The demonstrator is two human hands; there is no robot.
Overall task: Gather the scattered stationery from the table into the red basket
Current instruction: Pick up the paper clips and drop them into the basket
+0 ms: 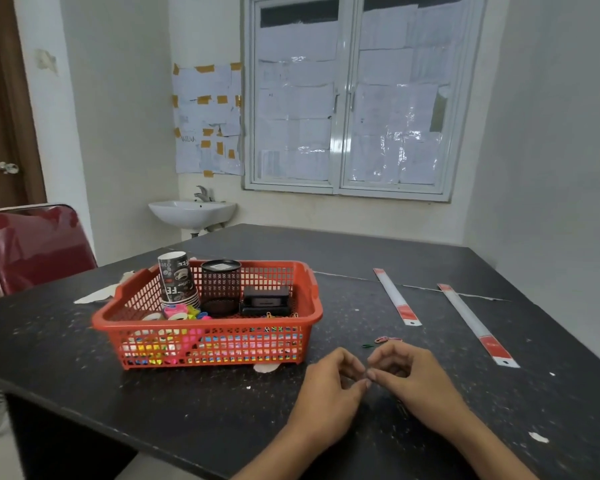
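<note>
Left hand (329,381) and right hand (407,374) curled, fingertips meeting low over table (187,403); can't tell if anything pinched; paper clips (383,340) just beyond, right of red basket (278,348); tiny, light, slippery, pinch wire loop; 2 rulers (397,298) farther right, stiff, grip mid-length.

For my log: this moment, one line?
left hand, right hand: fingertips meeting | red plastic mesh basket: part-filled | coloured paper clips: on black table

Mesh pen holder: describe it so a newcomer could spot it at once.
Find the red basket on the dark table. Inside, near its far wall, the mesh pen holder stands upright between a stack of printed paper cups and a low black box. It alone is a black, see-through cylinder.
</note>
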